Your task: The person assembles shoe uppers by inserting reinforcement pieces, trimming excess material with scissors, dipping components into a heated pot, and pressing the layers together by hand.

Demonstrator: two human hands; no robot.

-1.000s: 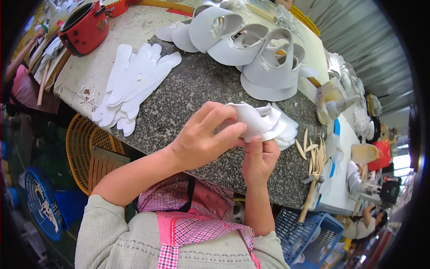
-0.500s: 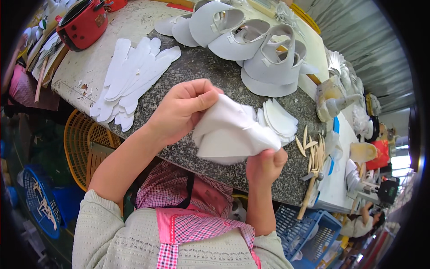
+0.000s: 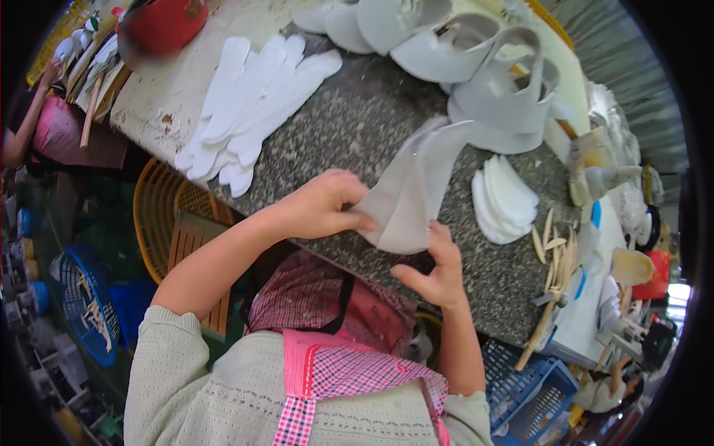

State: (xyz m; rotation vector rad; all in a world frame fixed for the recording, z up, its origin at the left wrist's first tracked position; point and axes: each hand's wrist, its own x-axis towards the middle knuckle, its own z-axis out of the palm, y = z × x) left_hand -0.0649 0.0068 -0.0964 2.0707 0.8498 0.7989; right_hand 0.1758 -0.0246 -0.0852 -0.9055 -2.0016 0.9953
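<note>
A white shoe upper (image 3: 413,189) stands folded and tilted on the dark speckled slab (image 3: 357,97). My left hand (image 3: 327,204) grips its lower left edge, thumb in front and fingers partly hidden. At the lower right edge is my right hand (image 3: 439,269), thumb and fingers apart; its fingertips are at the edge, and I cannot tell if they touch. Finished-looking white uppers (image 3: 494,97) stand in a row behind. Right of the held piece lies a fanned stack of small white pieces (image 3: 504,199). Long white insole-shaped pieces (image 3: 260,97) are piled at the left.
Thin wooden sticks (image 3: 561,260) and a wooden-handled hammer (image 3: 537,338) lie at the slab's right. A glue-stained pot (image 3: 595,167) stands beyond them. The red pot (image 3: 163,30) is far left. Baskets, orange (image 3: 152,215) and blue (image 3: 520,401), sit below the table. Other people are at both sides.
The white upper has come down onto the slab and turned upright from its level hold. My right hand has loosened its grip and opened. The view has shifted left.
</note>
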